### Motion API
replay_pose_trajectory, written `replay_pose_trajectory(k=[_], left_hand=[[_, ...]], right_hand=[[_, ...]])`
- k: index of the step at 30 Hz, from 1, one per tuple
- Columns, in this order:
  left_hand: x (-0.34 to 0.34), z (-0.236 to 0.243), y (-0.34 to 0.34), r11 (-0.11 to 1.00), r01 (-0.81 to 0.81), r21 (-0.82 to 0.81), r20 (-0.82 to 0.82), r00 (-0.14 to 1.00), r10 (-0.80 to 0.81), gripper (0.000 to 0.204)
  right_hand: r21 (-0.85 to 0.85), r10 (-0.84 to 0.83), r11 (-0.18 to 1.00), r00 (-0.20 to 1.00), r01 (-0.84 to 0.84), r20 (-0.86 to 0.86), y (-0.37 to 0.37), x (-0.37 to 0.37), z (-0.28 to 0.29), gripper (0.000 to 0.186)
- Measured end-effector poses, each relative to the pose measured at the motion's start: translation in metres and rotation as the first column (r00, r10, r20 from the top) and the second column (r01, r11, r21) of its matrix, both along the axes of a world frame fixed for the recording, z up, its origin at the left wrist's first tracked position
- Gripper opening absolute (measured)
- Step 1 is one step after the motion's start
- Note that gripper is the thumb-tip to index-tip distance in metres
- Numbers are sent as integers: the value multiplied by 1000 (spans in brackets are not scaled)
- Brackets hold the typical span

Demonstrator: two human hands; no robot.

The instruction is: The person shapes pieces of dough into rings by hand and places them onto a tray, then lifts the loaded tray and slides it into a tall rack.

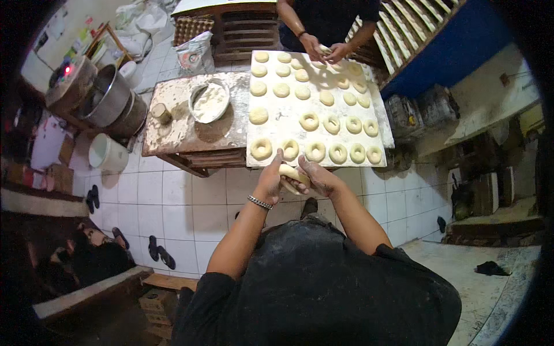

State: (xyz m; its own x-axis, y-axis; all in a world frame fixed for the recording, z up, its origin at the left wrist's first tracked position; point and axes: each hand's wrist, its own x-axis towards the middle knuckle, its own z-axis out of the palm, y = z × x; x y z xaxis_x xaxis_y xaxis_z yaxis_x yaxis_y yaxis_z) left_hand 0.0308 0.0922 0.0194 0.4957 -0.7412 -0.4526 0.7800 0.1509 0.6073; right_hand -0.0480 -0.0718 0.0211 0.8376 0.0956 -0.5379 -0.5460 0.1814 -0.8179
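Note:
Between my left hand and my right hand is a pale ring of dough, held just off the board's near edge. Both hands are closed around it, thumbs up and fingers curled beneath, partly hidden by the dough. Beyond them a floured white board carries rows of dough. Its two nearest rows are mostly dough rings with holes in the middle. Farther back lie flat round dough pieces without holes. A metal chain bracelet circles my left wrist.
Across the board a person's hands hold another dough piece. A bowl of flour and a small tin stand on the wooden table at left. A white bucket and sandals are on the tiled floor.

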Motion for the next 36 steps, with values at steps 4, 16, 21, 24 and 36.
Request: replay_pose_trajectory(k=[4,16,21,24,36], left_hand=[[-22,-37,-51,856,180,484,444,793,-418,66],[-61,-14,-181,895,-207,396,291,952,92,80],[-48,-18,-187,867,-24,497,579,753,-311,76],[-37,-1,-192,937,-223,270,168,969,182,73],[117,-60,-106,980,56,189,361,924,-123,24]], right_hand=[[85,-233,970,972,230,34,-47,-15,3,73],[-181,-94,977,992,109,89,-171,-61,-10,61],[-627,152,775,941,77,303,-188,-30,-23,75],[217,-417,892,907,396,63,-177,-10,-19,78],[-225,86,971,996,-84,-2,-167,92,-40,34]])
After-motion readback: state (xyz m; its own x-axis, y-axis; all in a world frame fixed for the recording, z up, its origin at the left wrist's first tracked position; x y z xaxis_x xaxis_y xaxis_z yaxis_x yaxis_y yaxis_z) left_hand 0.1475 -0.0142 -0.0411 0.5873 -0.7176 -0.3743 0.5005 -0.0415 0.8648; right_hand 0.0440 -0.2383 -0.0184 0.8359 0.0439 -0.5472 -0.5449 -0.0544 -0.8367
